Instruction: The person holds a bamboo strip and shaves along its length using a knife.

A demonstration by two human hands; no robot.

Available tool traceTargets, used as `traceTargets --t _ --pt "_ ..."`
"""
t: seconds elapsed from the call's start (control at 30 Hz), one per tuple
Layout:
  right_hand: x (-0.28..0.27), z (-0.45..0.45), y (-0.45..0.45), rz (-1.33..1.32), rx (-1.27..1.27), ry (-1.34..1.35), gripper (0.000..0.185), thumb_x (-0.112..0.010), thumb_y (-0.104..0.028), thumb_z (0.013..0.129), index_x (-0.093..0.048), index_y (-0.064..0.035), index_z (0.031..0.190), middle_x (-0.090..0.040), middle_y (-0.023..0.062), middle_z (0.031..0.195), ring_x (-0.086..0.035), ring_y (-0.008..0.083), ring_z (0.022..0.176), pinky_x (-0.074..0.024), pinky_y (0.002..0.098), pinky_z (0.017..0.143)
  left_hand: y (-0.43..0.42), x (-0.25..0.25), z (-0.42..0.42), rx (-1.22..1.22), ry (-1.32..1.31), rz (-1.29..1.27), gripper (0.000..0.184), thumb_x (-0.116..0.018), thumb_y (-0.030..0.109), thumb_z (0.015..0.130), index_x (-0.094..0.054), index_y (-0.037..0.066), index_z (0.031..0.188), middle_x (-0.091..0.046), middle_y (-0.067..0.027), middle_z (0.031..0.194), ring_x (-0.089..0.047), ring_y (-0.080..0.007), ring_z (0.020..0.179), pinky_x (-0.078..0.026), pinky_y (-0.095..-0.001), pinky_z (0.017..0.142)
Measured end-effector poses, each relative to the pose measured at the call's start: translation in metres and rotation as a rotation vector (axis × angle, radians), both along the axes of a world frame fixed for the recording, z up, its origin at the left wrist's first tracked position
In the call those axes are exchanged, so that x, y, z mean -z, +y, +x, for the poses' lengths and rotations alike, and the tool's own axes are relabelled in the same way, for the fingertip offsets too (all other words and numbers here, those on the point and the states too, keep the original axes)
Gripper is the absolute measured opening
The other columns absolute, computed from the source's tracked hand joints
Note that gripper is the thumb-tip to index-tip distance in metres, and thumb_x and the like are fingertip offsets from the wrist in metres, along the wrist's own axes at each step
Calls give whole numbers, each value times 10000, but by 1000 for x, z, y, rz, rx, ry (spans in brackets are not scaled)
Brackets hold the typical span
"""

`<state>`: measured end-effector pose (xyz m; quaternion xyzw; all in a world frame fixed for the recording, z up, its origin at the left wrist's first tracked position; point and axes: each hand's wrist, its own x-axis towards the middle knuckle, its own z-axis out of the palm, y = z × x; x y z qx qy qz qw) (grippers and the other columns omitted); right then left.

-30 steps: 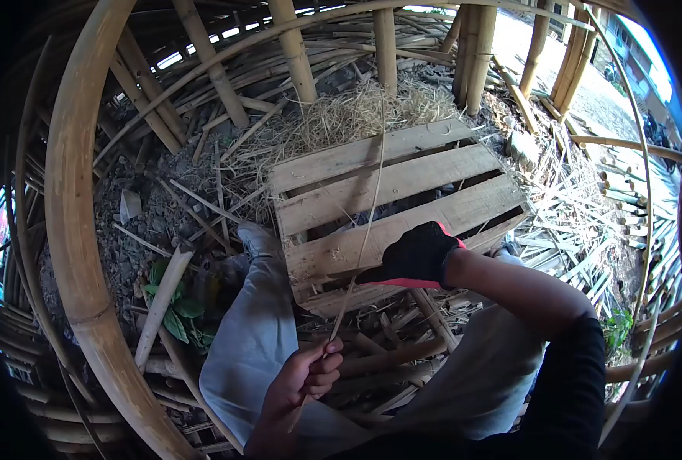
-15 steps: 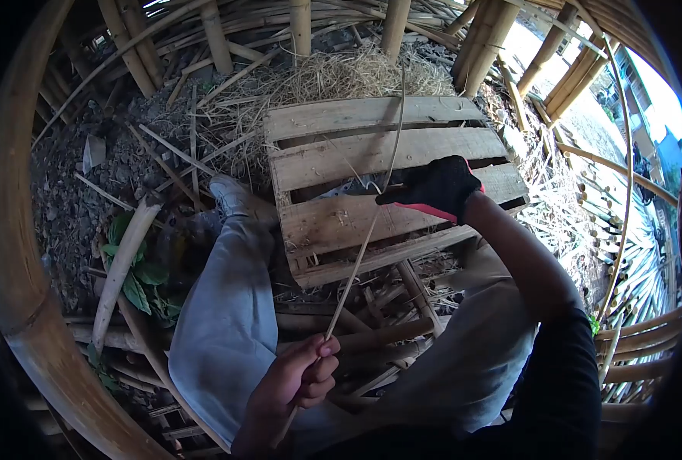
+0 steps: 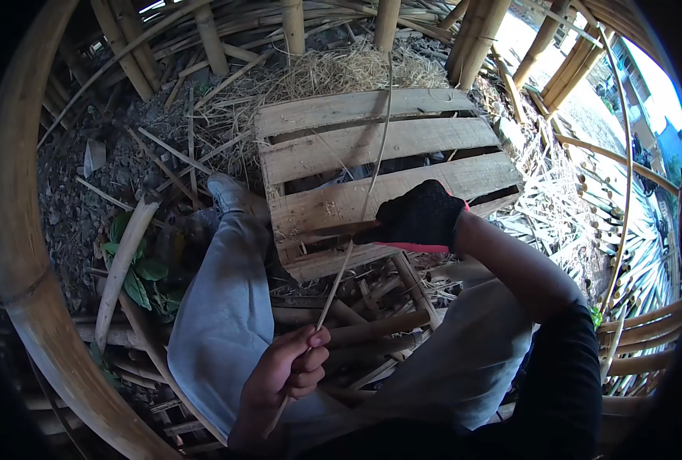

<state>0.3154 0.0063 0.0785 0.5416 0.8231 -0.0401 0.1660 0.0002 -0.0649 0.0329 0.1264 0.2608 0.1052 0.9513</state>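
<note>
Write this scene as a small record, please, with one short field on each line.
Left hand: bare, closed around the lower part of a thin strip
Right hand: in a black glove with a red edge, fingers at the strip; their grip is partly hidden
Strip: long, slightly curved, reaching up across the slatted wooden platform
Platform: pale boards with gaps, in front of the person
Behind platform: dry straw and upright bamboo posts
Left side: green leaves and a thick bamboo pole
</note>
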Motion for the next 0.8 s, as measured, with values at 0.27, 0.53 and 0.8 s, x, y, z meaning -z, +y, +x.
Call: traceTargets --t 0.27,0.53,0.8 --pt "-6 23 19 168 225 23 585 -393 -675 912 -683 -229 1156 -683 139 990 -639 344 948 -478 438 903 2 7 -3 27 -38 3 235 -366 355 1042 -400 170 902 -235 78 576 -181 -15 398 -140 -188 315" --pt "-2 26 18 168 340 46 647 -285 -658 951 -727 -191 1026 -704 109 975 -650 325 968 -514 416 880 13 21 6 19 -59 -50 181 -353 277 1050 -410 159 925 -242 65 579 -177 -23 389 -129 -193 296" --pt "-22 30 5 -222 669 966 592 -440 -619 946 -586 -172 1306 -474 -23 703 -449 68 598 -400 229 530 21 21 5 3 -49 87 210 -378 322 1044 -425 155 925 -239 74 596 -195 -19 423 -139 -195 333"
